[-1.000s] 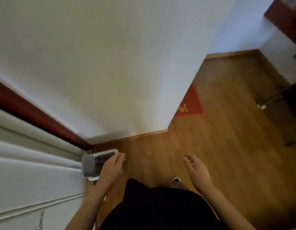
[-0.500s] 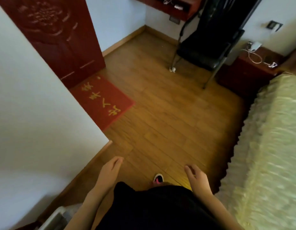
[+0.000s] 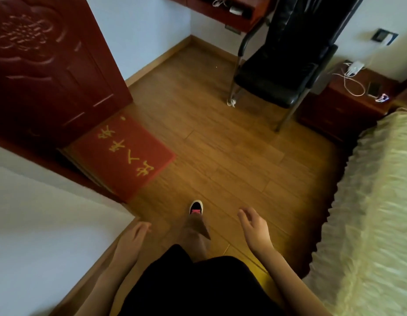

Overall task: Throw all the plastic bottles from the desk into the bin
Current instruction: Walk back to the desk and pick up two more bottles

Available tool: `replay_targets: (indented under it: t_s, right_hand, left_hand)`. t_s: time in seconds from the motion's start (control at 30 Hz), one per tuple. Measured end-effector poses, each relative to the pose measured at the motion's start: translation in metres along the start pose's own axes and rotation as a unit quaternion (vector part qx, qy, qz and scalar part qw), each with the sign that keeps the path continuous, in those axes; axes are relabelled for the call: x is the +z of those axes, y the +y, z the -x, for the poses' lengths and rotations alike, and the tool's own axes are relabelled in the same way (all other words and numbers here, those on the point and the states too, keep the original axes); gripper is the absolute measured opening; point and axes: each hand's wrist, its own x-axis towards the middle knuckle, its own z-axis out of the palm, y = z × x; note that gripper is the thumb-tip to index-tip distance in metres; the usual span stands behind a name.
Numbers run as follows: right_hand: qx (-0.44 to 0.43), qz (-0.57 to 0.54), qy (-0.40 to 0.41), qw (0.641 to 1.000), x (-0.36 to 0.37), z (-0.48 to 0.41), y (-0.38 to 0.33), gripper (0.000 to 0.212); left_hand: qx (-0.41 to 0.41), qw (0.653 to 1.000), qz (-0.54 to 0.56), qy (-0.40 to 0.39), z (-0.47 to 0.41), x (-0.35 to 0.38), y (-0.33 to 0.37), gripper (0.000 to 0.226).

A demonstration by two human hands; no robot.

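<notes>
A person walks across a wooden floor point(image 3: 220, 144) in a bedroom, both hands empty and held low in front of a black garment. The left hand point(image 3: 133, 238) hangs beside a white wall point(image 3: 38, 224), fingers loosely extended, its grip apart and holding nothing. The right hand point(image 3: 255, 229) hovers over the floor near the bed's fringed edge, fingers spread and slightly curled, its grip likewise apart and empty. One foot in a dark shoe point(image 3: 196, 207) with pink laces steps forward between the two hands.

No plastic bottle is visible in this view, and neither is the bin; where they are cannot be told. A corner of the reddish counter point(image 3: 220, 10) shows at the top edge of the frame, carrying a white cable and a small pale item, too small to identify. A black chair point(image 3: 282, 71) stands just below the counter's near edge. To its right sits a dark red nightstand point(image 3: 344, 103) strewn with cables and a phone-like object, touching the head end of a bed point(image 3: 369, 213) covered in a pale yellow-green spread. A red doormat point(image 3: 122, 156) with yellow characters lies before a carved dark red door point(image 3: 45, 71).
</notes>
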Motion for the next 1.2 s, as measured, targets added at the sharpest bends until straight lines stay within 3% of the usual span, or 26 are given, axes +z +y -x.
replay_targets:
  t_s: [0.2,0.27,0.43,0.63,0.8,1.03,1.2]
  right_hand:
    - [-0.019,0.012,-0.016,1.0,-0.008,-0.145,-0.061,0.025]
    - [-0.015,0.024,-0.016,0.999,-0.019,-0.191,-0.085,0.027]
    - [-0.011,0.023,0.014,1.0,-0.057,-0.286,-0.143,0.02]
    - [0.035,0.005,0.034,0.999,-0.095,-0.383,-0.175,0.014]
    - [0.048,0.001,0.045,0.998,-0.12,-0.492,-0.195,0.013]
    - [0.05,0.032,-0.023,0.998,-0.165,-0.678,-0.275,0.021]
    - [-0.036,0.08,-0.093,0.992,-0.168,-0.787,-0.37,0.017]
  left_hand:
    - [-0.045,0.995,0.08,0.027,-0.139,-0.017,0.064,0.031]
    - [-0.031,0.997,0.069,0.015,-0.188,-0.029,0.099,0.022]
    - [0.012,0.997,0.044,-0.062,-0.296,-0.061,0.216,0.024]
    - [0.084,0.993,0.01,-0.077,-0.405,-0.069,0.334,0.027]
    - [0.078,0.993,0.019,-0.091,-0.492,-0.051,0.397,0.024]
    - [0.012,0.998,0.058,-0.035,-0.6,-0.054,0.477,0.021]
    - [-0.011,0.996,0.086,0.028,-0.664,-0.086,0.521,0.018]
